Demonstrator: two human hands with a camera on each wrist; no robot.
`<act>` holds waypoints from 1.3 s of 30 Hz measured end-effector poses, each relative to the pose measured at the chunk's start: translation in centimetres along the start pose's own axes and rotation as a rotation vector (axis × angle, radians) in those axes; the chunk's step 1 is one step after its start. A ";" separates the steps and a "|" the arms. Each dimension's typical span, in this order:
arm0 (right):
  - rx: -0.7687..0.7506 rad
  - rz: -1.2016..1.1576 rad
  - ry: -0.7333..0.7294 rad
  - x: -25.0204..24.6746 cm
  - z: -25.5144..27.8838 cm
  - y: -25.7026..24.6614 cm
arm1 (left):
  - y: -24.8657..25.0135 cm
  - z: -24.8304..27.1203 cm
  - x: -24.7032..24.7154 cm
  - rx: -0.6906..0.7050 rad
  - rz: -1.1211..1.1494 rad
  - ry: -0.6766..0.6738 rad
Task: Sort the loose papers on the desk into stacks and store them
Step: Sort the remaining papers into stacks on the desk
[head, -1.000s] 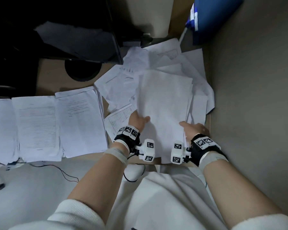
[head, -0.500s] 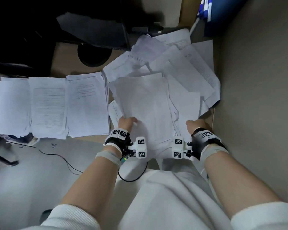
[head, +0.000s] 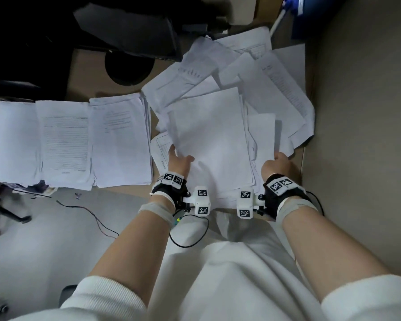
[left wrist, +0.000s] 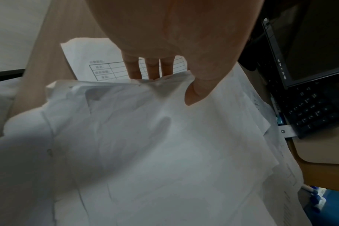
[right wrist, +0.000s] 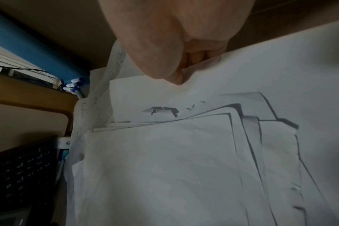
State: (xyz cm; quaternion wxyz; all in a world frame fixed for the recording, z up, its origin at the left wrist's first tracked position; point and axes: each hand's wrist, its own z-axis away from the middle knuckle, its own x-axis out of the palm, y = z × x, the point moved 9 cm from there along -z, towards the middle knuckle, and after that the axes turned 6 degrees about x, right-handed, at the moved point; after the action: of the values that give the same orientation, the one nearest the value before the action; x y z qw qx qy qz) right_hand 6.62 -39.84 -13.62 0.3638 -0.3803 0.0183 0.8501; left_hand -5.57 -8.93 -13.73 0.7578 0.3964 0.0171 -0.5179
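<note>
Both hands, the left hand (head: 180, 161) and right hand (head: 276, 164), are pinching the near edges of a ragged, uneven bundle of white sheets (head: 212, 140), thumbs on top.

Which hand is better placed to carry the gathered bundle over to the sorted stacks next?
Left, probably. The left hand grips the bundle on the edge nearest the sorted stacks; the right hand grips the far edge.

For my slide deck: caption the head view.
Both hands, left hand and right hand, grip a sheaf of papers beside three sorted stacks.
</note>
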 end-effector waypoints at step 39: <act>0.073 0.104 -0.124 3.8 0.7 -1.9 | -0.7 -3.9 -0.3 -0.130 -0.048 -0.094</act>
State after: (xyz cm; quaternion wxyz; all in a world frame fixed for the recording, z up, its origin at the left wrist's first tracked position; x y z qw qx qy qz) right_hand 5.67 -35.95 -15.23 0.3333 -0.3118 0.0466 0.8886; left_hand -4.77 -6.38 -16.63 0.7694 0.3211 0.0246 -0.5517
